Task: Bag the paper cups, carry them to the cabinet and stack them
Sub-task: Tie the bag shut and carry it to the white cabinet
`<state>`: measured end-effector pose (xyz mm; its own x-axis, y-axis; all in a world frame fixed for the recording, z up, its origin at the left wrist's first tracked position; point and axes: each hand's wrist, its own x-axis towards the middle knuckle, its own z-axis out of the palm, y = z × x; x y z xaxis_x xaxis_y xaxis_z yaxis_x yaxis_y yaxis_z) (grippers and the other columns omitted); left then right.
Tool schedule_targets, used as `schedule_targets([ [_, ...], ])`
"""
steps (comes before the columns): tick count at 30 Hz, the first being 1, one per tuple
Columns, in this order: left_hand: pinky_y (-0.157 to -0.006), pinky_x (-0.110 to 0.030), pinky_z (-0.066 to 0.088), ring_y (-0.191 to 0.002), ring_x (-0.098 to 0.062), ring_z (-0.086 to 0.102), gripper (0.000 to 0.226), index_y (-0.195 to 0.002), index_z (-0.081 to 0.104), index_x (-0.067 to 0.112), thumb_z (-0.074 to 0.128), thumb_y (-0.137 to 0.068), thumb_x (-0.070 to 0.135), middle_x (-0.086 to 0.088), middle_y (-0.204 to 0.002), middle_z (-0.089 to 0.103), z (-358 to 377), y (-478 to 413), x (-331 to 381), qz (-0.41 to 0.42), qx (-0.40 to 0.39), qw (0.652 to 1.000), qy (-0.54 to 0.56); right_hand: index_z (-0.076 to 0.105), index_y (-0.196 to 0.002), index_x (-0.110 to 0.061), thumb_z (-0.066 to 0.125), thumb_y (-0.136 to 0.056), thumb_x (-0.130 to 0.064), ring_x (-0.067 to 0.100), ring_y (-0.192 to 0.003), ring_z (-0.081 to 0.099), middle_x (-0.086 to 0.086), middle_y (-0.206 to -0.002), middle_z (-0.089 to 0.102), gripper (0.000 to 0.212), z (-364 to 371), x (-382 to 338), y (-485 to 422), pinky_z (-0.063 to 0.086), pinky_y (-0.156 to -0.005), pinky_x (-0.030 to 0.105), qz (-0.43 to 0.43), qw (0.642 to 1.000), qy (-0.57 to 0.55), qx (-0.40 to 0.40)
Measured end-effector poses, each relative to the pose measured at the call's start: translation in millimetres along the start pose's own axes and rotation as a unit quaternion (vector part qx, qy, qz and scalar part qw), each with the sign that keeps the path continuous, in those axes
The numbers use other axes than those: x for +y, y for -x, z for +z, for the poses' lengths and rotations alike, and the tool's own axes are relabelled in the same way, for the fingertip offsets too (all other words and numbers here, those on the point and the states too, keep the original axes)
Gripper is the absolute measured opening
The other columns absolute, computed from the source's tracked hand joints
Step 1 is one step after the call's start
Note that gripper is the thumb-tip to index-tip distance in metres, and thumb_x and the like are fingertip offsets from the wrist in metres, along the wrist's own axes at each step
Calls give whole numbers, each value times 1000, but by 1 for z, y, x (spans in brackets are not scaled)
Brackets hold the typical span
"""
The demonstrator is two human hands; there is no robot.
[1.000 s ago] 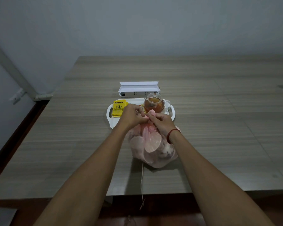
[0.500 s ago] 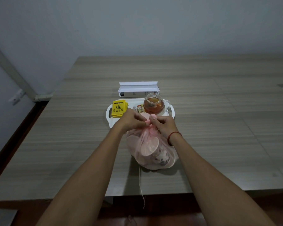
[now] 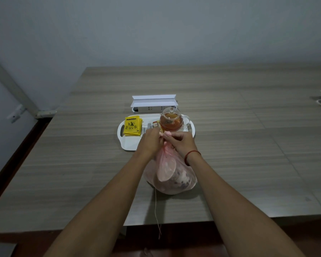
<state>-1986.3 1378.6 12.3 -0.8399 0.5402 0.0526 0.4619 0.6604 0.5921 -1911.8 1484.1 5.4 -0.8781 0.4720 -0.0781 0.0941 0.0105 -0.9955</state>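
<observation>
Left hand [image 3: 150, 140] and right hand [image 3: 183, 142] both pinch the gathered neck of the pink bag [image 3: 170, 175]. Cups [image 3: 182, 179] sit inside, below the hands. A tray [image 3: 130, 143] lies just beyond them.

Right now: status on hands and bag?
Left hand, right hand both pinch neck of translucent pink plastic bag. Paper cups inside, bag on wooden table. White tray, glass teapot beyond hands.

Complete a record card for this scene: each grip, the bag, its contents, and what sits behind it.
Left grip: pinches the bag's gathered neck
Right grip: pinches the same neck
Pink plastic bag: rests on the wooden table, neck bunched together
Paper cups: inside the bag
White tray: behind the bag, carrying a glass teapot and yellow tea packets
</observation>
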Motion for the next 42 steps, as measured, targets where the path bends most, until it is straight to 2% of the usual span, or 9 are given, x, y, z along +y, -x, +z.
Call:
schedule_targets([
  [8, -54, -20, 41, -56, -5, 51, 17, -78, 72, 4, 66, -88, 17, 1, -62, 60, -15, 2, -6, -34, -48, 987, 146, 75, -96, 0, 70, -86, -15, -1, -50, 54, -6, -57, 68, 19, -6, 1, -1, 44, -51, 8, 7, 1000, -14, 20],
  [12, -58, -23, 55, -73, -14, 68, 16, -97, 73, 6, 67, -90, 20, -6, -87, 73, -29, 7, -11, -167, -171, 892, 385, 72, -107, -1, 70, -86, -16, 2, -63, 62, -2, -77, 71, 26, -6, 1, -1, 53, -66, 15, 23, 999, -21, 33],
  [17, -62, -26, 58, -73, -15, 67, 11, -90, 74, 9, 71, -86, 19, -5, -83, 73, -26, 15, -18, -275, -165, 812, 487, 74, -103, -5, 71, -85, -24, 2, -69, 63, -3, -79, 71, 26, -8, 0, 2, 55, -74, 20, 60, 997, -34, 19],
  [26, -51, -22, 40, -63, -12, 56, 13, -86, 69, 7, 75, -81, 18, -2, -76, 66, -25, 14, -27, -317, -44, 909, 266, 74, -94, -5, 71, -84, -32, 17, -83, 66, -1, -79, 71, 29, -27, 13, 9, 53, -69, 21, 134, 990, 17, 48],
  [30, -58, -23, 51, -76, -18, 62, 17, -100, 70, 6, 70, -86, 15, -8, -93, 69, -11, 20, -37, -289, 96, 868, 392, 73, -87, -12, 50, -83, -67, 19, -78, 61, -2, -79, 67, 59, -30, 11, 0, 48, -75, 30, 138, 981, 32, 132],
  [32, -69, -24, 50, -88, -20, 62, 34, -113, 66, 8, 72, -85, 25, -6, -98, 66, -2, 24, -48, -317, 170, 835, 417, 70, -98, -18, 49, -79, -70, 26, -99, 60, 3, -101, 67, 59, -33, 17, -7, 43, -95, 38, 142, 956, 143, 215],
  [35, -88, -35, 53, -110, -27, 62, 75, -142, 43, 14, 72, -80, 44, -11, -129, 60, 17, 31, -58, -373, 105, 823, 414, 52, -129, -18, 56, -78, -64, 33, -131, 41, 12, -140, 45, 69, -34, 21, -3, 30, -111, 46, 229, 916, 243, 221],
  [37, -88, -41, 55, -114, -32, 62, 87, -148, 33, 18, 70, -78, 52, -12, -136, 57, 27, 35, -55, -400, 34, 808, 432, 41, -140, -17, 62, -70, -69, 35, -135, 37, 13, -147, 36, 89, -30, 29, 1, 32, -109, 45, 300, 920, 151, 200],
  [42, -78, -39, 60, -88, -30, 72, 53, -119, 63, 15, 70, -74, 42, -12, -104, 73, 41, 41, -43, -380, 5, 800, 464, 53, -130, -11, 79, -65, -44, 31, -115, 59, 15, -132, 58, 77, -25, 51, 17, 48, -91, 32, 287, 938, 20, 193],
])
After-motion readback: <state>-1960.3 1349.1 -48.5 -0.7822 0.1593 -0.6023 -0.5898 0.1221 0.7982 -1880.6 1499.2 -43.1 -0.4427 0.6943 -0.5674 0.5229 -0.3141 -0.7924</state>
